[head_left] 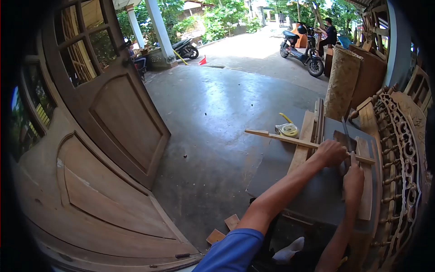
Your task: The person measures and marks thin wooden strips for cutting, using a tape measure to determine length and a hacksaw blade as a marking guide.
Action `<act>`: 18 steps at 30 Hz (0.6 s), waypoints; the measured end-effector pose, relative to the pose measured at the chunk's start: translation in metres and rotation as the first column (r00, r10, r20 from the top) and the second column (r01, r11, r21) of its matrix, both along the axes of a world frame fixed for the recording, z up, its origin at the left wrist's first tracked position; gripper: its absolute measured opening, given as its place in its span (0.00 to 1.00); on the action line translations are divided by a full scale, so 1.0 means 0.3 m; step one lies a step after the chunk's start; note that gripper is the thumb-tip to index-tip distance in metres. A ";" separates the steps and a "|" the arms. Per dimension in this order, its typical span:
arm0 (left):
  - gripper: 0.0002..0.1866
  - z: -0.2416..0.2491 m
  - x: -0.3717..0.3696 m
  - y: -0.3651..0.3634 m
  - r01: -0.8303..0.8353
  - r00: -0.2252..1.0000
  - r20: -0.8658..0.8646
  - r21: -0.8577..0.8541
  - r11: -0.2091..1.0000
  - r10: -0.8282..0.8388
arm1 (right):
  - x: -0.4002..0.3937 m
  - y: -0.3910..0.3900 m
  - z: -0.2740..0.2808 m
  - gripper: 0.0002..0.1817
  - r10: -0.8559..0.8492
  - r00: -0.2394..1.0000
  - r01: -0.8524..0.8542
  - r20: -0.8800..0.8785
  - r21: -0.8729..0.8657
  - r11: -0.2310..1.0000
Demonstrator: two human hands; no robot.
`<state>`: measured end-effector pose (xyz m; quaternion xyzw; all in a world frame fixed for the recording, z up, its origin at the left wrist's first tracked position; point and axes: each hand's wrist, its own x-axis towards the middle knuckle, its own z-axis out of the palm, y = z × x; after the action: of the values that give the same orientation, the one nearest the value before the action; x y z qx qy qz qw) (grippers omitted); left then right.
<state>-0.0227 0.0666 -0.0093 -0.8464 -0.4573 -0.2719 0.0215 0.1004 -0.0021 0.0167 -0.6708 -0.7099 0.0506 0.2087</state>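
Observation:
My left hand point(332, 153) is closed around a thin wooden strip point(283, 138), which lies crosswise over boards on a dark tabletop point(312, 195). Just right of it, my right hand point(353, 180) grips a long, narrow dark metal tool point(347, 132) whose blade points away from me. The blade crosses close to the strip beside my left fingers; its exact kind I cannot tell. Under the strip run a pale board point(299, 159) on the left and another wooden board point(365, 201) on the right. A tape measure point(287, 130) sits beyond the strip.
Carved wooden furniture point(401, 154) stands close on my right, behind it a rolled woven mat point(343, 81). A panelled wooden door point(122, 109) is at left. Wood offcuts point(215, 236) lie on the floor. Farther off are a scooter point(304, 52) and a seated person point(329, 34).

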 end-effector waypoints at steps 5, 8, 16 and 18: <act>0.15 0.002 0.008 -0.002 -0.033 0.999 0.030 -0.019 0.999 0.033 | 0.016 0.019 -0.001 0.32 0.018 0.997 -0.018 -0.080 0.001 1.000; 0.15 0.008 0.005 0.003 -0.004 0.999 -0.051 -0.012 1.000 0.003 | 0.031 0.088 -0.043 0.32 0.089 0.992 -0.082 -0.089 0.074 0.994; 0.16 0.038 0.008 -0.031 -0.088 0.996 -0.002 -0.064 0.994 0.088 | 0.034 -0.157 0.060 0.34 0.028 1.000 -0.028 -0.004 -0.083 0.996; 0.15 0.049 0.007 -0.029 -0.055 0.998 -0.039 -0.051 0.997 0.053 | 0.059 -0.289 0.083 0.37 0.015 1.000 -0.016 -0.006 -0.202 0.979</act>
<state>-0.0206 0.0579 0.0053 -0.8391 -0.4863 -0.2431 0.0154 0.1181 -0.0887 0.0418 -0.6828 -0.7059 0.1255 0.1405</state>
